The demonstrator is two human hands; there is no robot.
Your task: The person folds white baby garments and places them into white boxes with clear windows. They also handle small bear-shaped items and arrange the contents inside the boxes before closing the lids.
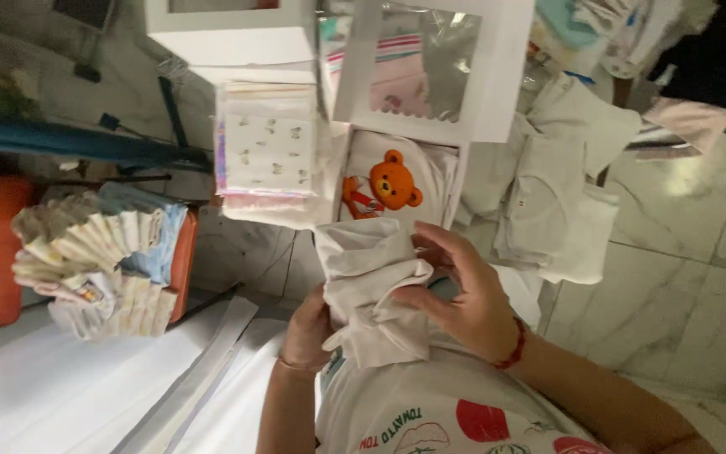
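**Item: folded white cloth, held in both hands**

Head view. Location: centre of frame, just below the open box [451,181]. The cloth [376,286] looks light, soft and limp, and seems likely to slump if held by one corner; best gripped across the folded bulk. Right hand [464,303] is clasped on its right edge, thumb on top. Left hand [308,332] is closed on its lower left, beneath. Bear garment [388,185] lies in the box. Cloth stack [266,147] upper centre; fanned pile [98,261] left.
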